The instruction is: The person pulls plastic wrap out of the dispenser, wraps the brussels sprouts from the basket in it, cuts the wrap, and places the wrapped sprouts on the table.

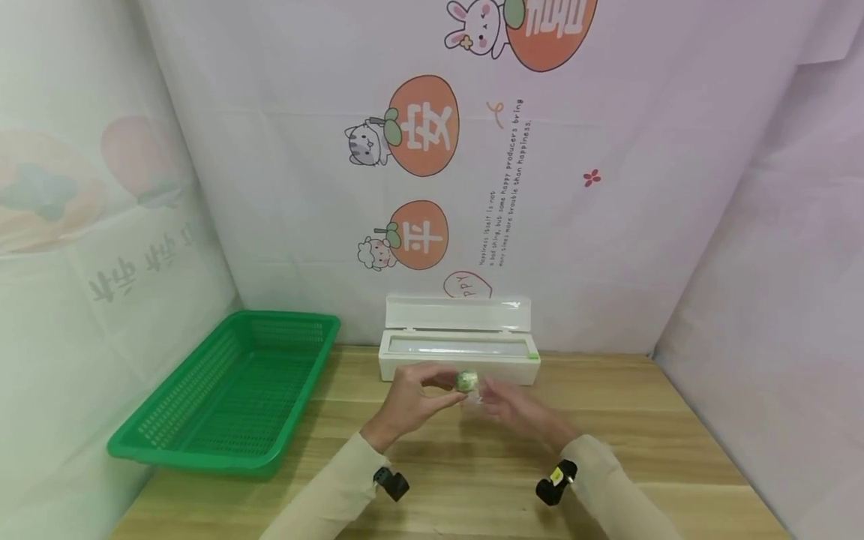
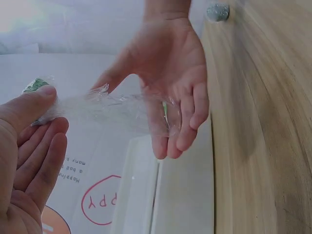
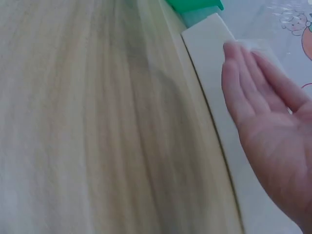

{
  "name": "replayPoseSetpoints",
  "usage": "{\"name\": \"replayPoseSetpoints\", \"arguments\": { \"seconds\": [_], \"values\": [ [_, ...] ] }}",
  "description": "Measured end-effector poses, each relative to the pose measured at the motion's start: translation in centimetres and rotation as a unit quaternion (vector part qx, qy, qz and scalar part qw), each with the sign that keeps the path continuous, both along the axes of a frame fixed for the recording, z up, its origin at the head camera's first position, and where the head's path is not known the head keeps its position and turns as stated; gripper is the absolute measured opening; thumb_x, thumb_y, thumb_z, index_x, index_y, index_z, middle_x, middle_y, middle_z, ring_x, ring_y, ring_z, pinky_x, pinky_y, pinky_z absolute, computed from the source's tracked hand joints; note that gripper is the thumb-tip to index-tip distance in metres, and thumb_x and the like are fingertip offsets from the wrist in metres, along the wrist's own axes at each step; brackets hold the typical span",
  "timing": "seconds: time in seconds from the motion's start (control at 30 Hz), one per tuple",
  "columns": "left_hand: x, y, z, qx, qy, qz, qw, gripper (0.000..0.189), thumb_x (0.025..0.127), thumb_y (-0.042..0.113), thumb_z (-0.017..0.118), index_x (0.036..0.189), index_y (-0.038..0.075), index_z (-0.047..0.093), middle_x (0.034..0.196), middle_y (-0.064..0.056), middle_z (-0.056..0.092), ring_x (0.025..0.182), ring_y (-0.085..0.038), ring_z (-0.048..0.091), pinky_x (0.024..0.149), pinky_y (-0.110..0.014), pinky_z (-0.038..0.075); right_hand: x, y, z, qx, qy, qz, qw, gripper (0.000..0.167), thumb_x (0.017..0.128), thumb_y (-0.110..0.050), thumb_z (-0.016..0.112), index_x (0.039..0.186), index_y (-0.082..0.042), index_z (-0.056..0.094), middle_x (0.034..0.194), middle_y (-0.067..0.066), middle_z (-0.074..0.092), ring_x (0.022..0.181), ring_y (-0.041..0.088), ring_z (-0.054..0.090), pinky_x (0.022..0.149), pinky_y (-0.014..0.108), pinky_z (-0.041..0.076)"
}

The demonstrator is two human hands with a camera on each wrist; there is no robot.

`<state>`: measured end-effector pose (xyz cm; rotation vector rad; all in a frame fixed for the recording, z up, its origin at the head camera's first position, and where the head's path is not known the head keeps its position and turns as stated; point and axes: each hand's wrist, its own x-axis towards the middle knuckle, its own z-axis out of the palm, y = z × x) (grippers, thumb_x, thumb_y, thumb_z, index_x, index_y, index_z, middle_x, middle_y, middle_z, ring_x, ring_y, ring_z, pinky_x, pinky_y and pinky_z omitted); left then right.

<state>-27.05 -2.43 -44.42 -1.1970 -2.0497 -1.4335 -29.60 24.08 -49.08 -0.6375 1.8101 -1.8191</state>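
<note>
Between thumb and fingers, my left hand (image 1: 410,401) pinches a small green and pale roundish thing (image 1: 467,381) wrapped in clear film; its kind is hard to tell. From it a loose tail of clear cling film (image 2: 122,111) stretches toward my right hand (image 1: 518,411). That hand is blurred in the head view. In the left wrist view its palm faces the camera, with fingers straight and the film's end lying against or in front of them. Just behind both hands stands a white cling film dispenser (image 1: 459,369), its clear lid raised.
A green plastic basket (image 1: 304,405) sits at the left of the wooden table (image 1: 607,450). White printed cloth walls (image 1: 574,247) enclose the back and sides. The dispenser stands close to the back wall.
</note>
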Motion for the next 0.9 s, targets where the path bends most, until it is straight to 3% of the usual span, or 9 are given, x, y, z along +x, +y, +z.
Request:
{"name": "replayPoseSetpoints", "arguments": {
  "seconds": [0.13, 0.23, 0.3, 0.4, 0.5, 0.6, 0.73, 0.9],
  "values": [
    [0.0, -0.2, 0.3, 0.004, 0.015, 0.003, 0.9999, 0.033, 0.088, 0.006, 0.085, 0.118, 0.003, 0.075, 0.112, -0.014, 0.080, 0.089, -0.019, 0.080, 0.080, -0.025, 0.065, -0.1, -0.4, -0.8, -0.077, -0.039, 0.061, 0.9944, 0.044, 0.117, -0.035, 0.029, 0.142, -0.012, 0.057, 0.135, 0.002, 0.070, 0.129, 0.020, 0.067, 0.114, 0.033, 0.052],
    [-0.2, -0.7, 0.4, -0.001, 0.025, 0.015, 0.9996, 0.034, 0.087, 0.005, 0.085, 0.119, 0.003, 0.076, 0.111, -0.014, 0.080, 0.088, -0.020, 0.080, 0.080, -0.024, 0.065, -0.1, -0.4, -1.0, -0.087, -0.053, 0.021, 0.9946, 0.029, 0.116, -0.025, 0.040, 0.122, -0.019, 0.068, 0.116, -0.006, 0.071, 0.108, 0.008, 0.070, 0.101, 0.026, 0.058],
    [-0.4, -1.1, 0.3, -0.011, 0.029, 0.024, 0.9993, 0.034, 0.086, 0.005, 0.086, 0.119, 0.003, 0.076, 0.110, -0.013, 0.081, 0.087, -0.020, 0.080, 0.080, -0.023, 0.065, -0.1, -0.4, -0.8, -0.065, -0.047, -0.027, 0.9964, 0.022, 0.113, -0.022, 0.050, 0.111, -0.019, 0.071, 0.105, -0.008, 0.069, 0.094, 0.005, 0.066, 0.091, 0.023, 0.058],
    [-0.7, -1.7, -0.1, -0.031, 0.031, 0.036, 0.9984, 0.034, 0.085, 0.004, 0.086, 0.118, 0.002, 0.076, 0.109, -0.013, 0.081, 0.087, -0.020, 0.080, 0.081, -0.022, 0.064, -0.1, -0.3, -0.3, 0.004, -0.022, -0.105, 0.9942, 0.011, 0.107, -0.023, 0.064, 0.105, -0.015, 0.072, 0.097, -0.007, 0.069, 0.087, 0.006, 0.063, 0.081, 0.022, 0.058],
    [-1.0, -2.3, -0.7, -0.051, 0.032, 0.046, 0.9971, 0.032, 0.085, 0.004, 0.086, 0.115, 0.001, 0.076, 0.107, -0.013, 0.081, 0.087, -0.020, 0.080, 0.080, -0.021, 0.064, -0.1, -0.2, 0.5, 0.079, 0.014, -0.154, 0.9847, 0.021, 0.101, -0.029, 0.072, 0.109, -0.009, 0.074, 0.098, -0.003, 0.071, 0.090, 0.011, 0.065, 0.084, 0.027, 0.061],
    [-1.1, -2.8, -1.5, -0.069, 0.036, 0.054, 0.9955, 0.028, 0.085, 0.005, 0.087, 0.111, 0.001, 0.077, 0.105, -0.013, 0.080, 0.086, -0.020, 0.079, 0.080, -0.021, 0.064, -0.1, 0.0, 1.6, 0.147, 0.068, -0.162, 0.9734, 0.031, 0.100, -0.034, 0.074, 0.113, -0.006, 0.074, 0.105, 0.002, 0.075, 0.097, 0.016, 0.069, 0.092, 0.037, 0.063],
    [-1.1, -3.1, -2.0, -0.089, 0.051, 0.061, 0.9928, 0.026, 0.086, 0.007, 0.087, 0.110, 0.003, 0.077, 0.105, -0.011, 0.081, 0.086, -0.018, 0.079, 0.080, -0.019, 0.063, 0.1, 0.0, 3.2, 0.191, 0.129, -0.146, 0.9619, 0.028, 0.101, -0.034, 0.073, 0.112, -0.008, 0.075, 0.113, 0.008, 0.077, 0.102, 0.024, 0.073, 0.096, 0.048, 0.063],
    [-1.1, -3.3, -2.2, -0.122, 0.084, 0.073, 0.9863, 0.025, 0.087, 0.009, 0.086, 0.110, 0.004, 0.077, 0.106, -0.009, 0.081, 0.088, -0.015, 0.079, 0.082, -0.015, 0.061, 0.3, -0.5, 5.0, 0.218, 0.178, -0.146, 0.9483, 0.021, 0.099, -0.031, 0.075, 0.104, -0.012, 0.078, 0.101, 0.009, 0.078, 0.091, 0.023, 0.072, 0.084, 0.037, 0.065]
  ]
}}
